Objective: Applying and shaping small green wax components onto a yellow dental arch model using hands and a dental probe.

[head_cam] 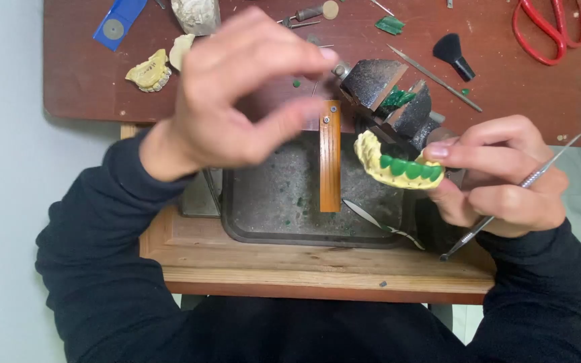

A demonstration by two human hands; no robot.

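My right hand (499,178) holds a yellow dental cast (388,165) with green wax teeth by its right end, thumb and forefinger pinching it. A thin metal carving tool (526,180) is tucked between the fingers of the same hand, slanting from upper right to lower left. My left hand (237,101) hovers raised above the bench, fingers curled and apart, blurred, with nothing in it. The cast hangs over a dark metal tray (270,202).
A wooden peg (330,154) sticks out over the tray. A dark metal block with green wax (391,94) sits behind the cast. On the brown bench lie another yellow cast (149,72), a blue card (119,21), a black brush (453,55) and red scissors (549,30).
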